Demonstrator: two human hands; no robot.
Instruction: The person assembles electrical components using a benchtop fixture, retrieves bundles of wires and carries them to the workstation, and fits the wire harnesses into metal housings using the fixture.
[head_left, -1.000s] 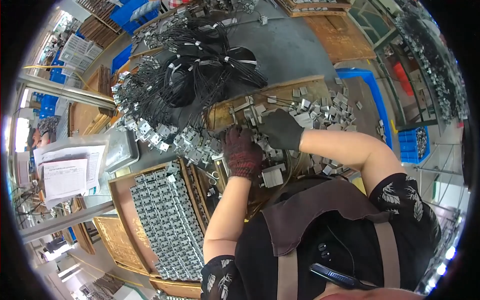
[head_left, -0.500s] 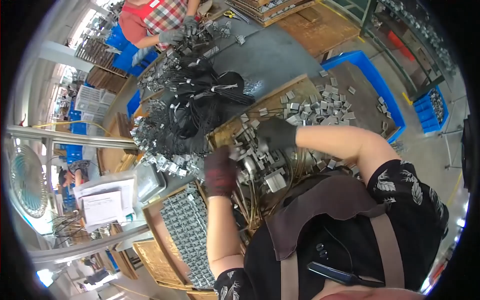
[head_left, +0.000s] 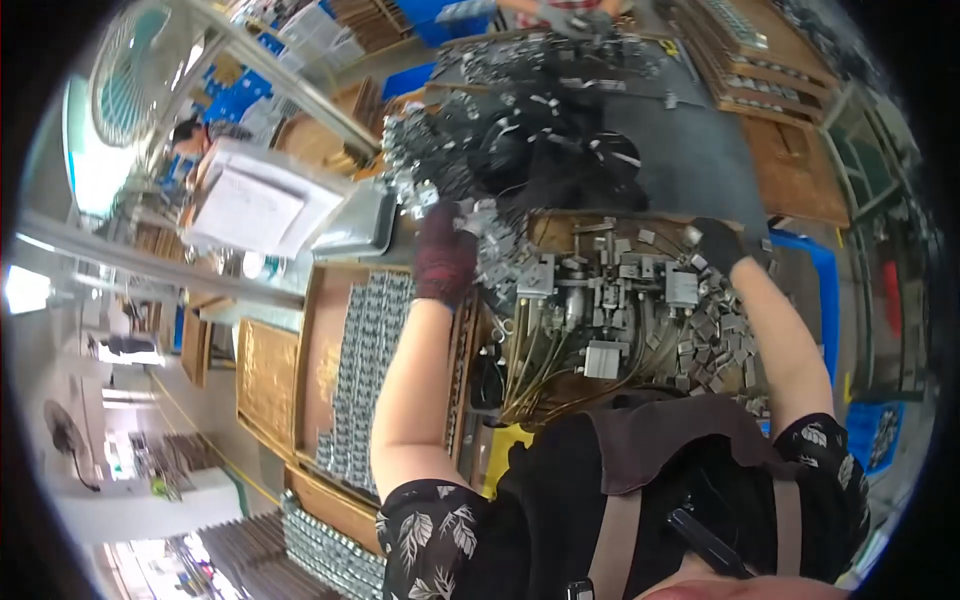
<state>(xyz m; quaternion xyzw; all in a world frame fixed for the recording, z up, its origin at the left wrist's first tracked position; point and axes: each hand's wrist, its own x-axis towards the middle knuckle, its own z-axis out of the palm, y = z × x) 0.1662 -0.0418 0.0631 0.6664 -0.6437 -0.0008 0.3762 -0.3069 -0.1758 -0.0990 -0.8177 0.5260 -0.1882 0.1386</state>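
Red-and-black knit covers the left hand (head_left: 446,258) in the head view; its fingers are bent at the edge of heaped metal connectors (head_left: 500,245), and I cannot tell whether they close on one. Dark grey cloth covers the right hand (head_left: 718,245), with a small shiny metal piece (head_left: 692,236) at its fingertips; whether it is pinched is unclear. Between the hands, nearer the body, stands a metal fixture (head_left: 608,290). Loose metal blocks (head_left: 715,350) lie nearer the body than the right hand. Black cable bundles (head_left: 600,170) spread beyond both hands. Beside the left forearm sits a wooden tray (head_left: 325,340) holding rows of metal parts (head_left: 370,370).
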